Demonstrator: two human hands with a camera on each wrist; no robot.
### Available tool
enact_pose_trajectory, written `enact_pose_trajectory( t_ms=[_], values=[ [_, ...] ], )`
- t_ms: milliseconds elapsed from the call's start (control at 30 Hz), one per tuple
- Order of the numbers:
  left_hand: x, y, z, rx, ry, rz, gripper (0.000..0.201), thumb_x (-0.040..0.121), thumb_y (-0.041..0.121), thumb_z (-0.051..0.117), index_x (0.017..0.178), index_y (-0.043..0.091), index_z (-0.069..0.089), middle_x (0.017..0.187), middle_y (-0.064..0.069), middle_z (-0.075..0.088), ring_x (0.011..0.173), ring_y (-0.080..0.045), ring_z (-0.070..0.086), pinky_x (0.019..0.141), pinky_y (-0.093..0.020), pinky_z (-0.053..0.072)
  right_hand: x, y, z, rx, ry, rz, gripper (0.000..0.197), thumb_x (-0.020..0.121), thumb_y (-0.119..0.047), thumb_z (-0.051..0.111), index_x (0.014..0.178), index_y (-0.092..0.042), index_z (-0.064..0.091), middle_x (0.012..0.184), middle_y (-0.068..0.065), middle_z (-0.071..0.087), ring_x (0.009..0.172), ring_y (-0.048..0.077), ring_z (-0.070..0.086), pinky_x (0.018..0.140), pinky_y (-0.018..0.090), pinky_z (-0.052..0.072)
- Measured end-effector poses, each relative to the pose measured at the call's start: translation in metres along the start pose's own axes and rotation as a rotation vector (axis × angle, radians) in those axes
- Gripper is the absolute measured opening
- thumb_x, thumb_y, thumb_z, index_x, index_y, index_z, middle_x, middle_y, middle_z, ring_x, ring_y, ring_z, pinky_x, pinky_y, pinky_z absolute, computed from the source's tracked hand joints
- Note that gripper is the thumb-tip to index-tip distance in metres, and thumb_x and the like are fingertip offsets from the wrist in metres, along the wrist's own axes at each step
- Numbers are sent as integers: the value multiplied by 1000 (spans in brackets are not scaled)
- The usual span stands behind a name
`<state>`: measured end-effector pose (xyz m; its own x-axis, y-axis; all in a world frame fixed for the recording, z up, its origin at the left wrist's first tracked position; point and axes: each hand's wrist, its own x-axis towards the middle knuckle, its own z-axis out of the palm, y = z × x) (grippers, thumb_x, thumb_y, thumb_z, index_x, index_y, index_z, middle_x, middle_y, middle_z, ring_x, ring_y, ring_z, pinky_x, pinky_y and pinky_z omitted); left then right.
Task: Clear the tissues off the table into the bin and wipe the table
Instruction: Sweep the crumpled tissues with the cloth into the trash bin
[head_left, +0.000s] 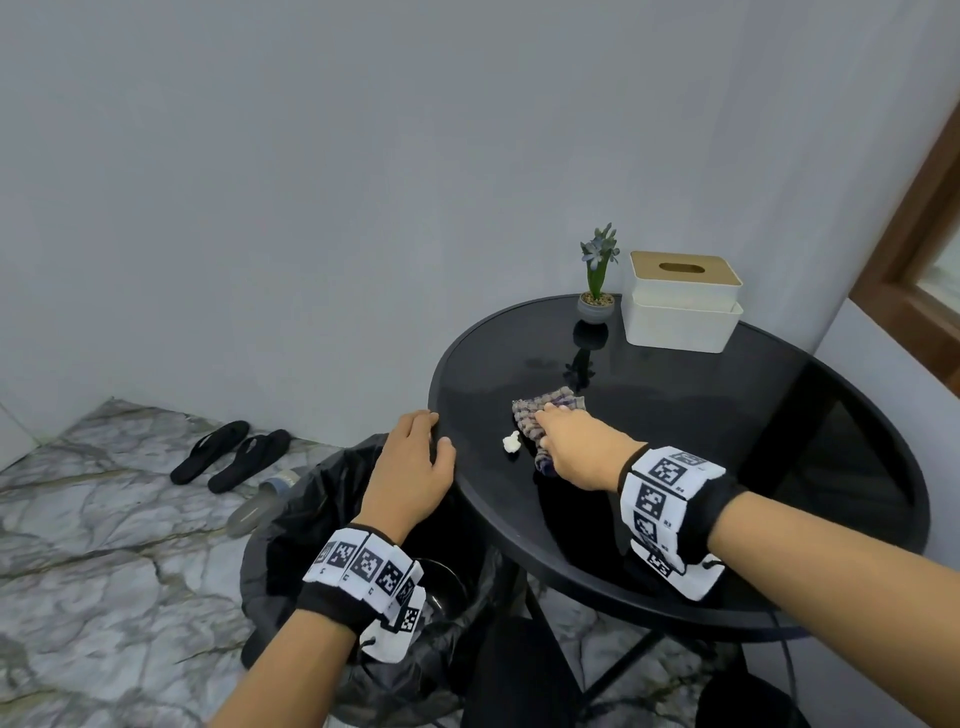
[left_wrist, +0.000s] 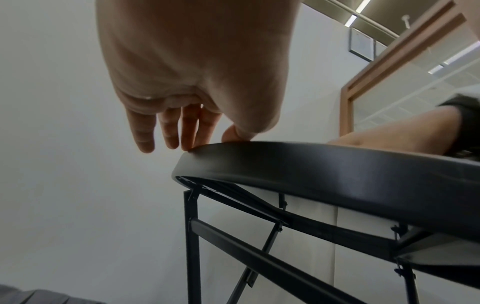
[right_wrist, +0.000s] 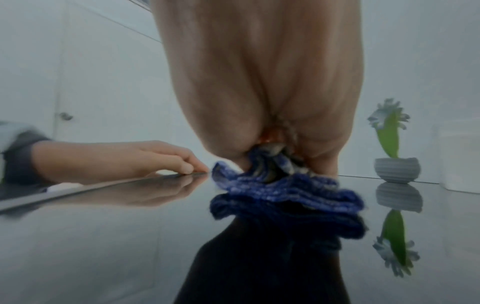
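Observation:
A small crumpled white tissue (head_left: 511, 443) lies on the round black glass table (head_left: 727, 441), near its left edge. Just right of it is a checked blue-grey cloth (head_left: 545, 408), and my right hand (head_left: 569, 441) presses down on it with fingers stretched over it. The right wrist view shows the cloth (right_wrist: 285, 189) bunched under the palm of my right hand (right_wrist: 259, 82). My left hand (head_left: 415, 462) rests on the table rim (left_wrist: 311, 162), fingers (left_wrist: 168, 131) relaxed, holding nothing. Below the left hand stands a bin lined with a black bag (head_left: 311, 499).
At the table's far side stand a small potted plant (head_left: 596, 306) and a white tissue box (head_left: 680, 301) with a wooden lid. Black slippers (head_left: 228, 457) and a grey one lie on the marble floor to the left. A grey wall runs close behind.

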<state>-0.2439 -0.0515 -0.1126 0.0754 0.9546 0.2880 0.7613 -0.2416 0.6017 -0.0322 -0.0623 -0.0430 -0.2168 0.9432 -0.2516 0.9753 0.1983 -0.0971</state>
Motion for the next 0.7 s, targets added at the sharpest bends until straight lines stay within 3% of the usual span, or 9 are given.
enact_pose_trajectory(
  t_ms=[133,300,367,467,700],
  values=[
    [-5,-6,-3,-25,-25,17,46,99,34,44,140,14,45,144,1,44,129,-14,43,102,-20,26,-12,-17,2,-14,104,27,25,94,-10,49,118,-1,52,122,17,57,111,33,56,88,35,42],
    [-16,-12,-11,-16,-19,4,42,99,33,46,135,12,49,140,-1,48,129,-17,44,100,-20,26,-13,-32,6,14,171,35,24,93,-8,46,116,-3,52,118,17,56,107,36,57,79,36,44],
    [-22,-23,-18,4,-14,-55,47,99,35,45,138,9,47,144,-3,46,134,-19,41,105,-24,26,-11,-51,7,-35,196,6,23,93,-6,46,115,-4,53,116,15,58,105,34,59,73,34,41],
    [-24,-29,-21,18,-24,-71,48,99,35,45,139,8,47,144,-7,47,134,-21,41,111,-32,29,-7,-65,7,-74,234,-17,26,92,-4,47,117,-4,54,117,14,60,105,33,61,73,36,44],
    [-27,-52,-39,26,19,-120,45,99,33,47,136,7,49,139,-10,50,129,-26,46,108,-36,33,20,-99,7,-38,292,-130,24,96,-12,44,116,-4,53,117,18,59,106,35,59,82,39,48]
  ],
)
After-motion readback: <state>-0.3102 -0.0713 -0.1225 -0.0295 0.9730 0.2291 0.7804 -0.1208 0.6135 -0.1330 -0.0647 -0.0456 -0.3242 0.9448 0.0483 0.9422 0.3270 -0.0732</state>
